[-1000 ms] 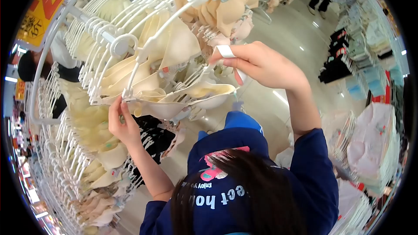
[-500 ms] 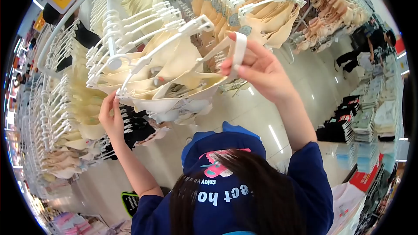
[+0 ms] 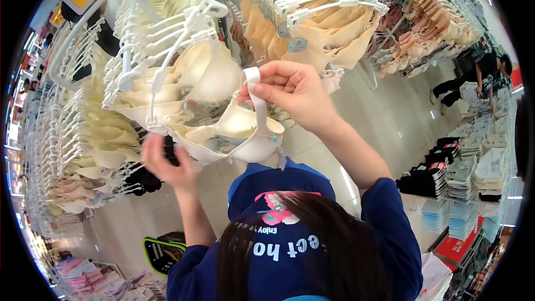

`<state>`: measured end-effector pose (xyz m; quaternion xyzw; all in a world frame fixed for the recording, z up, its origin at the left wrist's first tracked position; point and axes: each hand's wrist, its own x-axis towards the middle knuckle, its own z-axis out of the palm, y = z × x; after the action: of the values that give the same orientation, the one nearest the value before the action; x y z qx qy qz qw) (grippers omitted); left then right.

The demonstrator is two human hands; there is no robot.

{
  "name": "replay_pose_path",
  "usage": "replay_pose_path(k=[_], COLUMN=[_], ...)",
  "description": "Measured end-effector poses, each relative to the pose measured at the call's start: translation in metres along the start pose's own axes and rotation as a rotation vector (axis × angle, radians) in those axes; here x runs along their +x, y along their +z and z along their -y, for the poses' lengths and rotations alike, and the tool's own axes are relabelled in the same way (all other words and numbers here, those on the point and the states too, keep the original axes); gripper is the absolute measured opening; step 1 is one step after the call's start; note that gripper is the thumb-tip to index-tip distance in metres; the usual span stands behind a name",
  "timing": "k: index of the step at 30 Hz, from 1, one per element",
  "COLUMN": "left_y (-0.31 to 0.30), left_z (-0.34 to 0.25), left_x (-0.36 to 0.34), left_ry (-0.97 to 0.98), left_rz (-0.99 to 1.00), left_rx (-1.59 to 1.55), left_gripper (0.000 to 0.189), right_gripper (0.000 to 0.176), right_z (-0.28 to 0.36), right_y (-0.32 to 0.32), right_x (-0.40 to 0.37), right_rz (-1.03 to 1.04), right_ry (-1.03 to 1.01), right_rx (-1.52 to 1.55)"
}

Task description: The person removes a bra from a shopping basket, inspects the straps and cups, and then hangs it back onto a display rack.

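Observation:
My right hand (image 3: 290, 90) pinches the white strap (image 3: 259, 100) of a cream bra (image 3: 251, 140). Its cups hang below the strap, in front of my blue shirt. A white hanger (image 3: 161, 72) slants down to the bra's left side, where its clip end (image 3: 157, 127) meets the fabric. Just under that end is my left hand (image 3: 170, 163), slightly blurred, with fingers apart and nothing visible between them. More cream bras (image 3: 209, 72) hang directly behind on the same rack.
Peach bras (image 3: 312, 28) hang on a rack at the top centre, and further racks line the left. Folded clothes (image 3: 462, 161) are stacked on the right. A person (image 3: 473, 81) bends near them. A black item with green edging (image 3: 161, 253) is at the lower left.
My right hand has moved left and slightly down with the strap. My left hand has come off the hanger's end, moving down and right, its fingers spreading. The bra's cups now show more fully.

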<state>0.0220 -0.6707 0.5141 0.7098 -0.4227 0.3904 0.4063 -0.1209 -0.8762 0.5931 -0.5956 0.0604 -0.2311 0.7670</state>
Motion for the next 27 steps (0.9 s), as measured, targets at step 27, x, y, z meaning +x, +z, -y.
replay_pose_path(k=[27], left_y=[0.066], left_z=[-0.053], left_x=[0.053], left_ry=[-0.159], left_rz=[0.675], left_rx=[-0.966], left_gripper=[0.008], right_gripper=[0.009], right_z=[-0.013], right_y=[0.016], right_x=[0.022], right_rz=[-0.214], right_ry=[-0.47], right_rx=[-0.172])
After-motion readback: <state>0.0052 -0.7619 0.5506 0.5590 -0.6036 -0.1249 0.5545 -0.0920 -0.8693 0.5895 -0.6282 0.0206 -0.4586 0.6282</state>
